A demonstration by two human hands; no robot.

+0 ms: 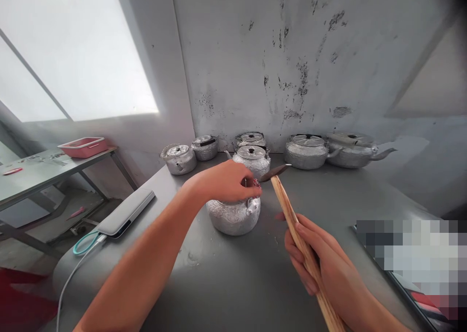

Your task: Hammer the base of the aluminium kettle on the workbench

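Observation:
A small dented aluminium kettle [233, 219] stands on the grey table in front of me. My left hand [231, 181] is over its top, hiding much of the lid area. The fingers are closed near the lug on the kettle's right side, around a small red-and-silver piece [257, 188] whose kind I cannot make out. My right hand [317, 259] is wrapped round the pale wooden handle of a hammer [292, 213]. The hammer's dark, narrow head is up, just right of my left fingertips and apart from the kettle.
Several aluminium kettles [306, 152] line the back of the table [219, 283] by the stained wall. A white power bank [126, 214] with a cable lies at left. A pink basket [84, 148] sits on a side table. A blurred-out, dark-edged object [392, 281] is at right.

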